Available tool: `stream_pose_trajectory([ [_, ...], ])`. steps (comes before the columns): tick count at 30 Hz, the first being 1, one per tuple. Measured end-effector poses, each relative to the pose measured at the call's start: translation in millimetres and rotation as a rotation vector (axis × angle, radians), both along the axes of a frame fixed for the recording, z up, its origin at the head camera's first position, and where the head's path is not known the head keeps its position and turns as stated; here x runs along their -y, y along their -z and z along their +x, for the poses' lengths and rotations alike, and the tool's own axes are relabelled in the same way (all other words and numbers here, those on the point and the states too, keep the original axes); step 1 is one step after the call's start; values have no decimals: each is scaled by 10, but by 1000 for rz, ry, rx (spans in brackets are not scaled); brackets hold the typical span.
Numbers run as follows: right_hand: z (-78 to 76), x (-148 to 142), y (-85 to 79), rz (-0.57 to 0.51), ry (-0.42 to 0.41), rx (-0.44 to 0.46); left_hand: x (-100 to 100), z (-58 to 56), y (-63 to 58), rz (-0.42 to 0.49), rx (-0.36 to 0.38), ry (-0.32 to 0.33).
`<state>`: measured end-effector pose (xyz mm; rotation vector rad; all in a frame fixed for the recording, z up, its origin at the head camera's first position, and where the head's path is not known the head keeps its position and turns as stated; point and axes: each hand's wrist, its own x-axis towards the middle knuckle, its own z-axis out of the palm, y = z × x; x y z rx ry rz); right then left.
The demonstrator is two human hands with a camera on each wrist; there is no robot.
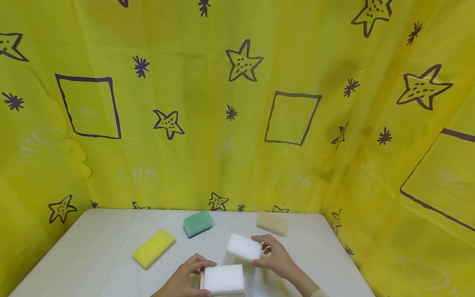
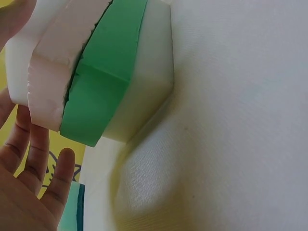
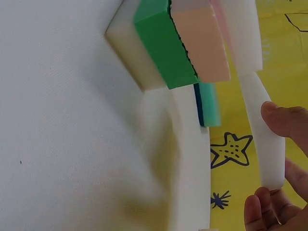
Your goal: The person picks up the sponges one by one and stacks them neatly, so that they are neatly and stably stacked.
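A stack of sponges stands at the table's near edge. In the left wrist view its layers run from a white sponge [image 2: 156, 72] at the bottom through a green sponge [image 2: 98, 86] and a pale pink sponge [image 2: 53, 82] to a white sponge [image 1: 224, 278] on top. My left hand [image 1: 183, 277] grips the left end of that top one, thumb on the near side and fingers on the far side. Just right of and beyond the stack, my right hand [image 1: 277, 259] pinches another white sponge [image 1: 243, 246] by its right end, raised and tilted.
On the white table [image 1: 74, 260] lie a yellow sponge [image 1: 154, 248] at the left, a green sponge [image 1: 198, 224] with a dark underside toward the back, and a peach sponge [image 1: 272, 223] at the back right. A yellow star-patterned curtain [image 1: 204, 156] hangs behind and along the sides.
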<state>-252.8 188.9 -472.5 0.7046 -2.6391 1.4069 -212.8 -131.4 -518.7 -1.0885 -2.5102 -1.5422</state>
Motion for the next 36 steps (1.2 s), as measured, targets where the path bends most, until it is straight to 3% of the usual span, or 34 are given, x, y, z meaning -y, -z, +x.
stream_pose_trajectory([
  [7, 14, 0, -38, 24, -15, 3, 0, 1, -23, -10, -1, 1],
  [12, 41, 9, -96, 20, -34, 1, 0, 1, -30, -9, 39, -8],
  [20, 122, 27, -165, 4, -68, 14, 2, -11, 8, 3, -12, 5],
  [36, 229, 78, -185, -18, -167, -25, 3, -19, 8, -2, 55, 0],
])
